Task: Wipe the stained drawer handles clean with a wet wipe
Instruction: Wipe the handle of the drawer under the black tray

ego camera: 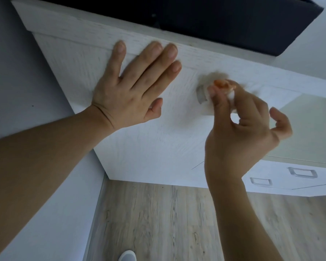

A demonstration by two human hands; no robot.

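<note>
A white wood-grain drawer front fills the middle of the head view. My left hand lies flat on it with straight, spread fingers, near its top edge. My right hand pinches a white wet wipe that carries an orange stain and presses it against a silver drawer handle. Only the handle's left end shows; the wipe and fingers hide the remainder. The wipe is blurred by motion.
Two more silver handles sit on lower white drawers at the right. A dark panel lies above the unit. Grey wall stands at the left, wood-look floor below, with a white shoe tip at the bottom edge.
</note>
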